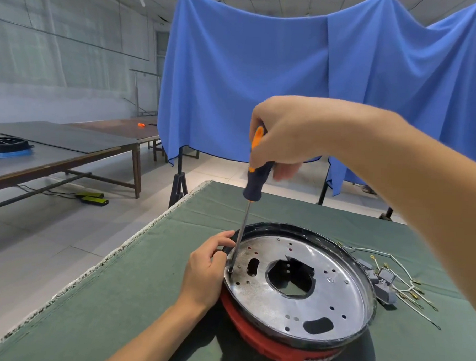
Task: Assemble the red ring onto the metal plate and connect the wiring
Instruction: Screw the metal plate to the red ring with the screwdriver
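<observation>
Head view. The right hand [285,136] is raised above the counter [172,273], its forearm reaching in from the right edge, fingers curled round the handle of a screwdriver [254,178]. The tool stands nearly upright, handle up and leaning slightly right; its thin shaft runs down and a little left, with the tip set on a screw [230,270] at the left edge of the plate [333,291].

The left hand [205,271] comes in from the near left, forearm low over the green cloth. Its fingers curl over the plate's dark left rim, thumb near the shaft; it grips the rim just beside the screwdriver tip.

The plate is a round, shallow metal dish with a large central opening and smaller slots and holes, lying near the middle right of the counter and tilted, its near side raised. It sits on the ring [273,348], whose red edge shows under the plate's near-left rim.

Right of the plate, wires [406,286] with small terminals lie spread on the cloth, beside grey parts [385,279] just next to the rim.
</observation>
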Demonstrator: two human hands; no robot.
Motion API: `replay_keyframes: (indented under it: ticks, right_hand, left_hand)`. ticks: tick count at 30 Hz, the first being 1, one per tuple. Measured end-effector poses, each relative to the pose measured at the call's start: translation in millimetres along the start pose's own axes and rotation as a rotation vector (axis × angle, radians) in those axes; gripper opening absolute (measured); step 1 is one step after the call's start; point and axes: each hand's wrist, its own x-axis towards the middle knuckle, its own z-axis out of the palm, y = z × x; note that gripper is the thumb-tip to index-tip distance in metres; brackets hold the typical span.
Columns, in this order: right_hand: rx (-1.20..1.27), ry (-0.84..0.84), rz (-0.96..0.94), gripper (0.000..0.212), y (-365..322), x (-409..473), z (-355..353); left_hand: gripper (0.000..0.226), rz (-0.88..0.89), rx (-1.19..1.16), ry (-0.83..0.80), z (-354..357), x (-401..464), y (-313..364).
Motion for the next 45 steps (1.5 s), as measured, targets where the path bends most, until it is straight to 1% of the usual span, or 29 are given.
replay_keyframes:
  ticks: [1,3,4,5,8,9,10,11,13,14,15,16,18,19,20,23,25,26,28,29,30,32,33,37,40,41,42,44,45]
  right_hand:
    - [-0.008,0.014,-0.013,0.016,-1,-1,0]
    - [-0.12,0.128,-0.027,0.031,1,1,3]
    - [-0.168,0.195,-0.032,0.036,1,2,5]
    - [-0.163,0.218,-0.033,0.036,1,2,6]
    - [0.029,0.043,-0.028,0.018,-2,1,5]
    - [0.048,0.016,-0.04,0.018,-2,0,5]
    - [0.028,0.038,-0.052,0.017,-1,0,6]
    - [-0.026,0.104,-0.059,0.019,1,0,7]
    - [-0.18,0.248,-0.026,0.039,3,1,10]
    - [-0.205,0.278,-0.003,0.045,4,2,11]
    - [-0.189,0.247,0.017,0.047,4,1,10]
    - [-0.126,0.173,0.029,0.043,4,1,8]
    - [0.014,0.049,0.025,0.026,3,0,5]
    - [0.026,0.046,0.008,0.02,3,-1,5]
    - [0.003,0.079,-0.012,0.019,3,-1,6]
    - [-0.15,0.248,-0.027,0.037,1,1,10]
    - [-0.166,0.319,0.004,0.04,0,2,12]
    - [-0.154,0.28,0.009,0.041,0,2,10]
    - [-0.096,0.087,0.005,0.041,-1,2,5]
    - [-0.046,0.017,-0.012,0.037,0,1,3]
    - [0.017,-0.011,-0.037,0.032,2,0,3]
    - [0.092,0.038,-0.068,0.024,7,-1,6]
    - [0.075,0.08,-0.068,0.026,9,-2,9]
    - [-0.14,0.239,0.002,0.039,6,-1,11]
    - [-0.25,0.345,0.041,0.039,2,3,15]
    - [-0.257,0.323,0.032,0.038,1,3,15]
    - [-0.238,0.247,0.016,0.036,0,1,12]
    - [-0.112,0.037,-0.003,0.025,-2,-3,5]
    - [-0.046,-0.018,-0.022,0.023,-2,-5,3]
  left_hand:
    - [0.033,0.002,-0.005,-0.003,0,0,0]
    - [0.033,0.005,-0.002,-0.002,1,0,1]
    - [0.033,0.001,0.005,0.005,1,-1,2]
    - [0.033,-0.002,0.01,0.005,1,-2,3]
    - [0.033,0.009,0.013,0.0,1,-1,2]
    - [0.034,0.007,0.015,-0.001,0,-1,3]
    - [0.034,0.007,0.015,-0.003,0,-1,3]
    - [0.034,0.01,0.01,-0.003,1,-1,3]
    - [0.034,0.009,0.01,0.002,1,-1,2]
    - [0.034,0.008,0.016,0.003,1,-1,2]
    - [0.034,0.012,0.018,0.002,1,-1,2]
    - [0.034,0.017,0.015,0.003,1,-1,1]
    - [0.034,0.011,0.014,0.006,1,-1,0]
    - [0.034,0.008,0.017,0.004,1,-1,1]
    - [0.034,0.009,0.019,0.002,1,-1,1]
    - [0.034,0.007,0.019,0.008,2,-2,1]
    - [0.034,0.01,0.023,0.0,1,-2,2]
    - [0.034,0.015,0.023,0.0,1,-2,1]
    - [0.034,0.012,0.025,0.004,1,-2,-1]
    - [0.033,0.013,0.024,0.004,1,-1,-2]
    - [0.033,0.013,0.021,0.003,1,-1,-3]
    - [0.033,0.016,0.016,-0.003,0,0,-3]
    - [0.033,0.016,0.017,-0.004,0,0,-2]
    - [0.033,-0.002,0.026,0.001,1,-2,1]
    - [0.032,0.004,0.03,0.002,0,-2,0]
    - [0.032,0.001,0.031,0.0,0,-2,0]
    - [0.032,-0.003,0.032,0.0,1,-2,2]
    - [0.032,-0.009,0.036,0.008,1,-3,3]
    - [0.032,-0.011,0.038,0.011,0,-3,4]
